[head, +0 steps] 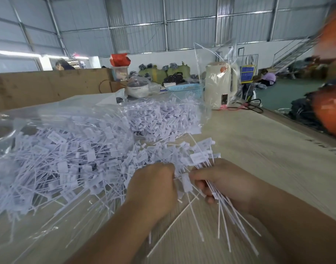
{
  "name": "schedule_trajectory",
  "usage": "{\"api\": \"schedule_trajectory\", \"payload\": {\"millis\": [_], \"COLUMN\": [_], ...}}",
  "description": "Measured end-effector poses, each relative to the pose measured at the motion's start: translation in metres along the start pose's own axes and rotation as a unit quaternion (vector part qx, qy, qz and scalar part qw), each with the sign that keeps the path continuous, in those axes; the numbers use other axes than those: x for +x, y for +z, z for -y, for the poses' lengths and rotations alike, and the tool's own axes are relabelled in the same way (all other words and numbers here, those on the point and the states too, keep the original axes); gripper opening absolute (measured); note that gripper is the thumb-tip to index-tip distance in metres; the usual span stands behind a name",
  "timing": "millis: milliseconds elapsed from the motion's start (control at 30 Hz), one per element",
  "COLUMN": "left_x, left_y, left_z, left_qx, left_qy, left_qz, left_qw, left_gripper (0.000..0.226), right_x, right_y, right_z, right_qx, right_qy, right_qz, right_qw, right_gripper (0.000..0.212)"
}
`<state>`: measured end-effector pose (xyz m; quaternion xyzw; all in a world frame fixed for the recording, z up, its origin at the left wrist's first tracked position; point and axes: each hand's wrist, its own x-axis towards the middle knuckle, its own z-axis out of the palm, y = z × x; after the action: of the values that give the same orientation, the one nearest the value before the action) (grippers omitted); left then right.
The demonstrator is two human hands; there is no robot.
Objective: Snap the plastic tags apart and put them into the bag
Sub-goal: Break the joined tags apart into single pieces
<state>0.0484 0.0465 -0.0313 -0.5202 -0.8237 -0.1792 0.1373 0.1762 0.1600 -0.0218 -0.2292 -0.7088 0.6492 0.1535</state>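
A big heap of white plastic tags with long thin tails lies on the table, partly inside a clear plastic bag. Behind it, a second clear bag holds more tags. My right hand grips a bunch of joined tags; their heads stick up and their tails fan down toward me. My left hand is curled next to it and pinches a tag at the edge of that bunch. Both hands meet at the heap's near right edge.
The wooden table runs off to the right. At its far end stand a cream kettle wrapped in clear film, a blue basket and a small pot. Orange blurred objects sit at the right edge. Cardboard lines the left.
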Motion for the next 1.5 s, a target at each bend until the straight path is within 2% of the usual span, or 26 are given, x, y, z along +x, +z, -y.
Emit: {"api": "schedule_trajectory", "payload": {"millis": [100,233,500,633,733,867,1000,1100,1200,1300,1400,1500], "left_x": [0.002,0.003,0.000,-0.004,-0.005,-0.007,-0.005,-0.002,0.000,0.001,0.000,0.001], "left_y": [-0.002,-0.004,-0.002,-0.001,-0.004,-0.010,-0.013,-0.015,-0.015,-0.016,-0.015,-0.015], "left_z": [0.003,0.004,-0.010,-0.020,-0.024,-0.024,-0.019,-0.014,-0.006,0.001,0.001,0.000], "left_qx": [-0.102,-0.173,-0.201,-0.222,-0.260,-0.243,-0.131,-0.174,-0.226,-0.251,-0.228,-0.189], "left_qy": [-0.043,-0.068,-0.034,-0.003,-0.012,0.042,0.130,0.133,0.127,0.102,0.108,0.126], "left_qz": [-0.021,-0.062,-0.089,-0.059,-0.030,-0.031,-0.071,-0.052,-0.070,-0.098,-0.071,-0.048], "left_qw": [0.994,0.981,0.975,0.973,0.965,0.969,0.980,0.974,0.963,0.958,0.965,0.973], "left_gripper": [0.006,0.009,0.010,0.009,0.015,0.022,0.027,0.036,0.030,0.024,0.019,0.015], "right_x": [-0.004,-0.006,-0.002,-0.003,-0.001,0.001,0.005,0.007,0.007,0.007,0.008,0.006], "right_y": [-0.003,-0.003,0.008,0.012,0.013,0.010,0.004,0.003,0.004,0.007,0.008,0.011], "right_z": [0.006,0.008,0.004,0.003,0.002,0.003,0.000,-0.001,-0.001,-0.001,-0.004,-0.005], "right_qx": [0.024,0.034,0.079,0.110,0.139,0.211,0.238,0.239,0.219,0.220,0.230,0.231], "right_qy": [0.003,0.008,-0.010,-0.013,-0.030,-0.022,-0.012,-0.018,-0.045,-0.064,-0.030,-0.015], "right_qz": [0.014,0.006,0.010,0.030,0.045,0.096,0.094,0.057,0.023,0.016,0.031,0.053], "right_qw": [1.000,0.999,0.997,0.993,0.989,0.972,0.967,0.969,0.974,0.973,0.972,0.971], "right_gripper": [0.025,0.022,0.023,0.040,0.039,0.028,0.031,0.036,0.040,0.032,0.030,0.019]}}
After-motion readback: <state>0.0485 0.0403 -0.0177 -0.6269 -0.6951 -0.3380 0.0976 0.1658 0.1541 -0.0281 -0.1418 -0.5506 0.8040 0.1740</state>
